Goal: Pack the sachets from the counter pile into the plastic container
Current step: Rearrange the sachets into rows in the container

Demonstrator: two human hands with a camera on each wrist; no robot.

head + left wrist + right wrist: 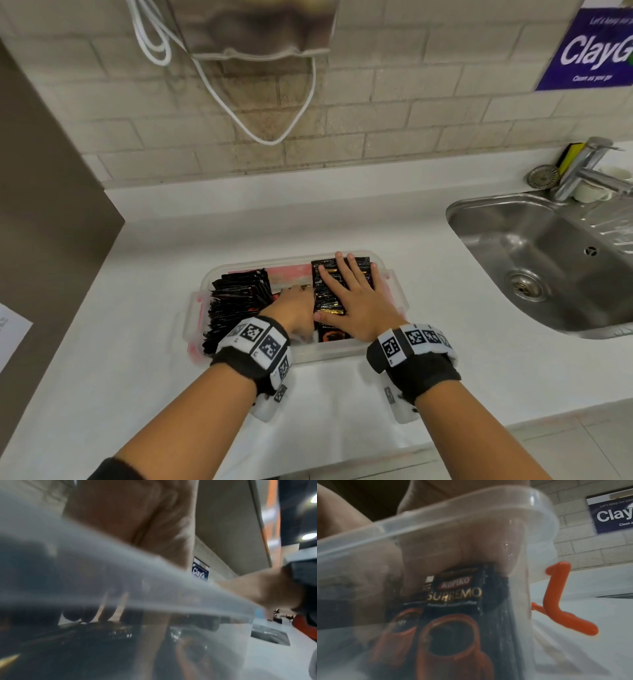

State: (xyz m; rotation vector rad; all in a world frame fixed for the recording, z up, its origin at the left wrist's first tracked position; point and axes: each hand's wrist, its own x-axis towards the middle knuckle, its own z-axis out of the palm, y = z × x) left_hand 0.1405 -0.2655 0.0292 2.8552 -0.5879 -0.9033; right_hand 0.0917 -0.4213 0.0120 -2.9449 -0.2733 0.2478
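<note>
Your right hand (352,301) lies flat with straight, spread fingers on top of a row of black coffee sachets (334,291) in the right half of the clear rectangular plastic container (399,291), pressing them down without gripping anything. Your left hand (294,310) reaches down into the middle of that container, between this row and a second bundle of black sachets (236,301) standing on edge along the left side; its fingertips are buried among the packets, and you cannot tell whether they pinch one or merely push. Through the container's wall, the right wrist view shows your fingers (436,550) resting on a black sachet printed with a red cup (453,615), and an orange clip latch (556,599) hangs open off the end wall. Your left wrist view is blurred, showing mostly the container's rim (154,582). All of this sits on the white counter (137,308), well apart from the stainless steel sink (548,260) at your right. A blue wall sign (589,48) hangs on the pale brick tiles.
</note>
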